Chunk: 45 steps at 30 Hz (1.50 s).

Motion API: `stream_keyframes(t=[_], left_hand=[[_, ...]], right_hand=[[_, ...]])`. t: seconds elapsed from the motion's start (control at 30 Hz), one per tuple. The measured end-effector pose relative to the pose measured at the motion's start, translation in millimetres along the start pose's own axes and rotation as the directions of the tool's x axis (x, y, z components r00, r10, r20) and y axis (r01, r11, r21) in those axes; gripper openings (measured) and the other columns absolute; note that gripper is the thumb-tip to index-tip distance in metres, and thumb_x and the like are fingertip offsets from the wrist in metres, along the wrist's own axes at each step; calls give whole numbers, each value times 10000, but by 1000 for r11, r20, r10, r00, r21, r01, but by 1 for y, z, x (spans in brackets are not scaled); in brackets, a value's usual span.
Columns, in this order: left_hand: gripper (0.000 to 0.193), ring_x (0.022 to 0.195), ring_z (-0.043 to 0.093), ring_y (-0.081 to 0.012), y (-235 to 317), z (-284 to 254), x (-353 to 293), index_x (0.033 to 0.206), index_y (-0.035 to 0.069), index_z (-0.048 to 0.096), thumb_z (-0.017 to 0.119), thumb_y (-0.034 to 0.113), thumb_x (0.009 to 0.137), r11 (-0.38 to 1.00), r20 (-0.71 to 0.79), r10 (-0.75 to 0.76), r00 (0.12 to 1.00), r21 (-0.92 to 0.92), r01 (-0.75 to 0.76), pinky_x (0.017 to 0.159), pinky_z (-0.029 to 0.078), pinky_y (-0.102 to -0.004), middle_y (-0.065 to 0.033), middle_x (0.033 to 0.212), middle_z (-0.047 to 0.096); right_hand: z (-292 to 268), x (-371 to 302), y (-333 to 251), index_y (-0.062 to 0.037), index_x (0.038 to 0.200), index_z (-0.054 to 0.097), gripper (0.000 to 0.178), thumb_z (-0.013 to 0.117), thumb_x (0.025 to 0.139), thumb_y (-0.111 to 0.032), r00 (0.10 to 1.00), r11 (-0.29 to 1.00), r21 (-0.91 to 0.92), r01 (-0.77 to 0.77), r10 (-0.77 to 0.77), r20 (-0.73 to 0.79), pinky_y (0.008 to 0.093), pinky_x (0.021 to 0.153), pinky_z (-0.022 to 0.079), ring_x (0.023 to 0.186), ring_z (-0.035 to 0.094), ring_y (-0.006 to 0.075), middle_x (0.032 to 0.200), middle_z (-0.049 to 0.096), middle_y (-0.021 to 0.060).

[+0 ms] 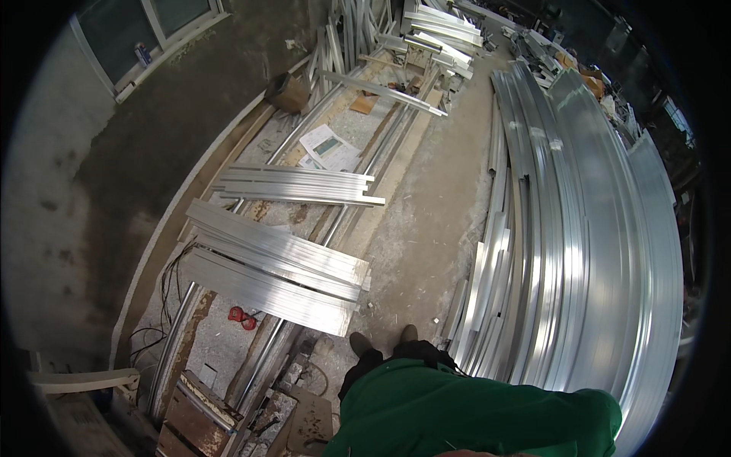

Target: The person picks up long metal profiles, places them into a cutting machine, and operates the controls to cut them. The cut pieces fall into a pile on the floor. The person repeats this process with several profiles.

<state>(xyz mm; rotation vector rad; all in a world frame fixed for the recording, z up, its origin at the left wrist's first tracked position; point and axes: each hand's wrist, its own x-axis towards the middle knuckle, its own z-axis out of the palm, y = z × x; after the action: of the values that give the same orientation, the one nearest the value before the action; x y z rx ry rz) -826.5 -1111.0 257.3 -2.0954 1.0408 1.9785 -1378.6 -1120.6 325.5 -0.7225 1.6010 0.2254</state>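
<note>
Neither of my hands shows; only my green top (457, 415) fills the lower edge, with my dark shoes (384, 340) on the floor beyond it. Nearest to me on the left, wide silver metal profiles (274, 282) lie side by side across two rails. Farther along the same rails rests a bundle of narrower metal profiles (301, 186). A red round tool or tape (242, 317), too small to name surely, sits beneath the near profiles.
Long metal profiles (563, 244) are stacked along the right side. A concrete walkway (426, 213) runs between them and the rails (335, 225). Printed papers (331, 148), a dark bucket (288, 93) and black cables (169, 286) lie toward the left wall. More profiles (442, 34) are piled at the far end.
</note>
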Motion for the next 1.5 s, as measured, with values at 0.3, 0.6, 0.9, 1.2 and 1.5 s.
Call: stream_keyframes(t=[0.3, 0.6, 0.9, 1.2, 1.5], left_hand=[[287, 973, 634, -228, 0, -1, -8, 1151, 37, 652, 646, 135, 882, 1000, -12, -23, 1000, -9, 23, 863, 505, -354, -120, 1071, 669], [288, 968, 633, -218, -9, -4, -18, 1154, 38, 650, 652, 123, 879, 1000, -11, -21, 1000, -18, 21, 860, 506, -348, -112, 1068, 669], [291, 963, 633, -207, 19, -73, -71, 1157, 39, 648, 659, 110, 875, 904, -70, 385, 920, -175, -391, 858, 507, -341, -105, 1065, 669], [423, 1085, 630, -209, 248, -97, -127, 1287, -25, 537, 649, 48, 885, 372, -359, 840, 408, -168, -913, 953, 495, -336, -120, 1172, 644], [328, 1044, 631, -194, 191, 20, -25, 1202, -14, 603, 648, 171, 934, 590, -316, 707, 633, -230, -774, 932, 498, -338, -110, 1098, 674]], right_hand=[[10, -5, 24, -87, 1294, 620, 416, 530, 988, -353, 998, 997, 50, -55, 53, 36, 444, 917, 527, 991, 672, 264, 1157, 685, 145], [24, -19, 55, -86, 1300, 616, 420, 529, 990, -355, 986, 987, 78, -142, 134, 97, 444, 922, 525, 998, 671, 263, 1166, 683, 146], [-42, -22, -20, -21, 1055, 667, 357, 578, 922, -340, 913, 879, -420, 225, -341, -224, 401, 826, 547, 903, 696, 282, 970, 701, 187], [-66, -137, -285, -18, 1014, 636, 153, 641, 893, -112, 11, 117, -545, 830, -981, -194, 381, 735, 518, 841, 643, 306, 917, 643, 143], [16, -89, -266, -24, 994, 646, 149, 682, 851, -47, 128, 2, -443, 896, -958, 255, 377, 688, 518, 789, 636, 315, 891, 628, 140]])
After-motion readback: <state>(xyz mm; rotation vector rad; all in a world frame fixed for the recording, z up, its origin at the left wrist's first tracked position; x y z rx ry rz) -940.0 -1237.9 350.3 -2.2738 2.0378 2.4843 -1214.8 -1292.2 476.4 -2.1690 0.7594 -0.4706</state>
